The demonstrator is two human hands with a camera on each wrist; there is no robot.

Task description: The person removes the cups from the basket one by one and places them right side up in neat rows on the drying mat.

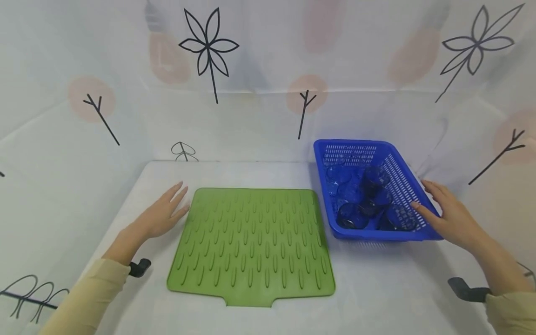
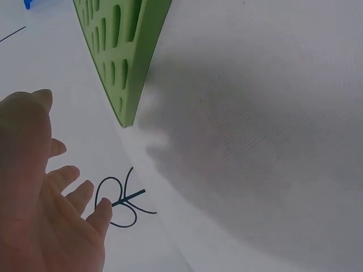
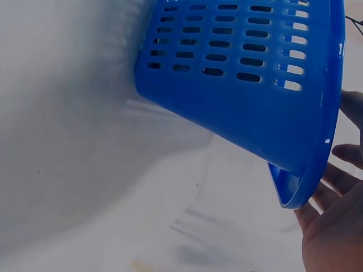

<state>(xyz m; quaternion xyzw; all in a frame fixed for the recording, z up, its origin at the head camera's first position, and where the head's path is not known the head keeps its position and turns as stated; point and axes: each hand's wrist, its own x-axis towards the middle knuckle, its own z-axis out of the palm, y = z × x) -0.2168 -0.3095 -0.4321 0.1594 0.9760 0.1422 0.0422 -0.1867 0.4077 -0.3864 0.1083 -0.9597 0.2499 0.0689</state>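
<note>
On the left, my left hand (image 1: 161,216) hovers by the upper left edge of a green ridged drying mat (image 1: 255,242), its fingers extended and holding nothing. In the left wrist view that hand (image 2: 62,209) lies apart from the mat's corner (image 2: 127,107). My right hand (image 1: 452,216) is at the right rim of a blue slotted plastic basket (image 1: 320,186), thumb over the rim and the other fingers outside. In the right wrist view the fingers of the right hand (image 3: 334,226) lie loosely along the rim. Several clear glass cups (image 1: 353,216) sit inside the basket.
A white cloth (image 1: 368,288) covers the table under the mat and basket. Behind and at both sides hang white sheets (image 1: 259,125) printed with line-drawn plants and pale pink blots. The basket stands close to the back sheet, right of the mat.
</note>
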